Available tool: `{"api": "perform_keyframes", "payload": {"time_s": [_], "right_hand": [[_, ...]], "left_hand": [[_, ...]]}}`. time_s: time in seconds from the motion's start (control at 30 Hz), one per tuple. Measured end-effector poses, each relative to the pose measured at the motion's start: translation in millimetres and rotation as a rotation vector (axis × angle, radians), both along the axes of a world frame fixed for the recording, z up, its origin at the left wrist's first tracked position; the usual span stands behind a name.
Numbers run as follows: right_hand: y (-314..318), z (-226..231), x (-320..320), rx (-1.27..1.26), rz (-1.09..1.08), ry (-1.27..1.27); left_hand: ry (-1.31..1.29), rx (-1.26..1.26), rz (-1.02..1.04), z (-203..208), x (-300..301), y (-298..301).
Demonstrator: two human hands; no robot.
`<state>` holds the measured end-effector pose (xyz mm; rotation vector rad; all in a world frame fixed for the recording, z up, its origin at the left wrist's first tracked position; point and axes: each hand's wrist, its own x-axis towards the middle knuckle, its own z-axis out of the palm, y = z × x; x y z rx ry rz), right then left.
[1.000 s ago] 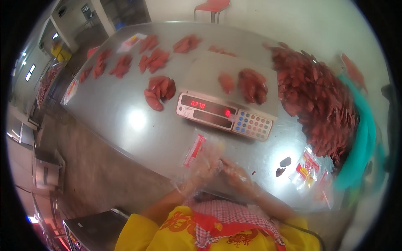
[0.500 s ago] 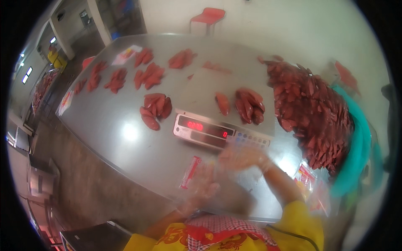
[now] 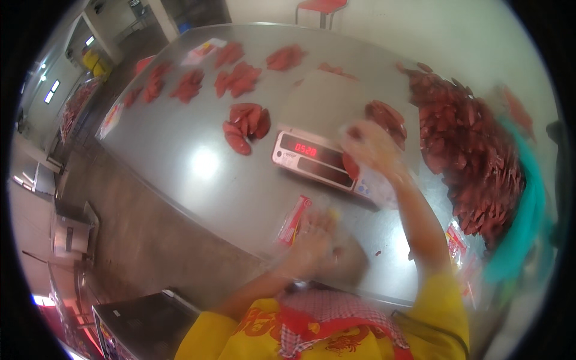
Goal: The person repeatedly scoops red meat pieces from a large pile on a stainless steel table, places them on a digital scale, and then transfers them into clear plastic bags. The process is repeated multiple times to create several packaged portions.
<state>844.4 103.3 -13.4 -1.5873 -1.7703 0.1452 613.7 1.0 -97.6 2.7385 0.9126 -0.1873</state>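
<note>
My right hand [image 3: 373,145], in a clear plastic glove, is over the right side of a digital scale [image 3: 315,161]. Its fingers are closed on a red sausage [image 3: 350,165]; a dark red patch also shows at its fingertips. Just beyond the hand, a small pile of red sausages [image 3: 387,120] lies on the scale's pan. Nearer to me, my left hand [image 3: 317,233], also gloved, has its blurred fingers bent around a clear plastic bag [image 3: 293,221] with red print, low over the steel table [image 3: 234,207].
Several small heaps of sausages [image 3: 246,126] stand on the table's left and far side. A big mound of sausages [image 3: 465,144] fills the right, bordered by a teal cloth [image 3: 528,210]. More printed bags [image 3: 457,243] lie near right. A red stool [image 3: 323,6] stands beyond.
My right hand has moved from the near side of the scale up over its pan and has hold of a sausage. The scale's display has changed. My view has shifted slightly.
</note>
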Motion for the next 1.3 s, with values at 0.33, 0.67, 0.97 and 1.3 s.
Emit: {"api": "perform_keyframes", "payload": {"time_s": [0.33,0.67,0.97,1.3], "right_hand": [[-211.5,-44.9,-26.6,-0.395,-0.109,1.054],[-185.7,-135.2,-72.1,0.113,0.198,0.264],[-133.0,-103.1,-60.3,-0.47,0.207,-0.08],[-4.0,29.9,47.9,-0.087,-0.288,-0.165]], "left_hand": [[-0.691,-0.279,0.121,-21.4,-27.3,8.6],[-0.774,-0.065,0.064,-20.3,-20.2,8.7],[-0.766,-0.128,0.039,-22.7,-10.6,16.1],[-0.814,0.185,0.141,-22.3,-21.9,5.3]]}}
